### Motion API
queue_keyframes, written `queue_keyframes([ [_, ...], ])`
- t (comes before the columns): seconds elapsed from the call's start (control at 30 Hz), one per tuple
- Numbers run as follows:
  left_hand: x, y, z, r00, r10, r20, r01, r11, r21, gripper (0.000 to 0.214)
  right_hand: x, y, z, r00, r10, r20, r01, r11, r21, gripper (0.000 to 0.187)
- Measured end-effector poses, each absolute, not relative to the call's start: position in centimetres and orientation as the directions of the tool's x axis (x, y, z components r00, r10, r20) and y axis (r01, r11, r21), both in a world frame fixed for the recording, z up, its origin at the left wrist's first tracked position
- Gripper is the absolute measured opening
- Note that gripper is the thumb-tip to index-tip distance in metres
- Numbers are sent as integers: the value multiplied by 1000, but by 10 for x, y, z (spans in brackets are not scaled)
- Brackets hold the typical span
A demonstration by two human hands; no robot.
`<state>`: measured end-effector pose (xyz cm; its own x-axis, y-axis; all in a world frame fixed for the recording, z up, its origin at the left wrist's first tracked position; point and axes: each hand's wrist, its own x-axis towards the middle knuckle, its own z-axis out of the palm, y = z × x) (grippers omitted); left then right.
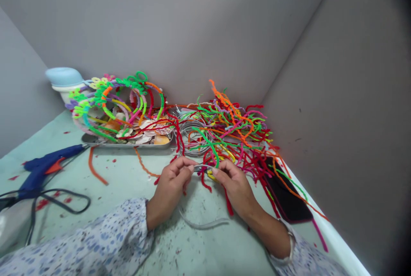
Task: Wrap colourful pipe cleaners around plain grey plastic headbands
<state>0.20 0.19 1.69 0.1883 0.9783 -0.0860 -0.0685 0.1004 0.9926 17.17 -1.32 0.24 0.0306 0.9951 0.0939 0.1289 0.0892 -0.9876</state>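
Near the middle of the table, a short piece of silvery wire spans the gap between my two hands. My left hand pinches one end of it between thumb and fingers. The other end is pinched in my right hand, beside a green pipe cleaner. A curved grey length of wire lies on the table below the hands. Just beyond them sits a coil of silver wire. Something yellow shows partly behind my right fingers; its kind is hidden.
A tangle of coloured pipe cleaners lies back right, beside a black phone. Back left, a metal tray holds shells and pipe-cleaner-wrapped hoops. A blue glue gun with a cord lies left, and a blue-lidded container stands behind.
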Motion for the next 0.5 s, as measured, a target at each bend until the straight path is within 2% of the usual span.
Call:
queue_keyframes([
  [0.5, 0, 2, 13, 169, 986, 7, -1, -7, 1000, 18, 170, -17, 8, 12, 999, 40, 53, 40, -998, 29],
])
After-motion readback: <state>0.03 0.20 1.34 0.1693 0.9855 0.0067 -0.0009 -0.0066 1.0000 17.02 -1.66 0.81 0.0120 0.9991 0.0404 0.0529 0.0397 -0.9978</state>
